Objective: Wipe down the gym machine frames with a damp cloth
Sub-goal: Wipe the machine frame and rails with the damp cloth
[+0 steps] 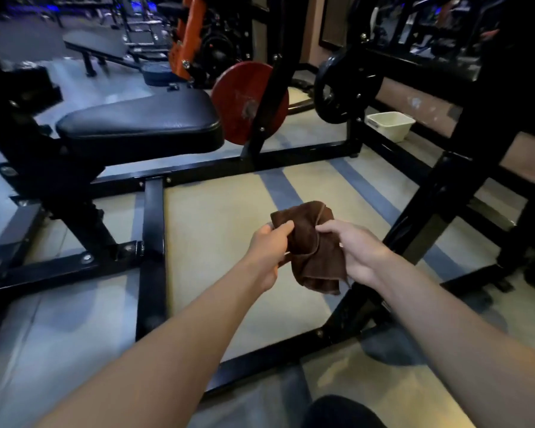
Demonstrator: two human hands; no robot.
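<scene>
Left hand and right hand each close their grip on the bunched dark-brown terry cloth, held in the air above the black steel-tube machine frame. Risk: loose folds may snag frame bolts or drip onto the floor.

Dark brown terry cloth, crumpled and folded, hangs in mid-air above the floor. Black square-tube steel machine frame lies on the floor around it, bolted joints, not touching cloth.
</scene>
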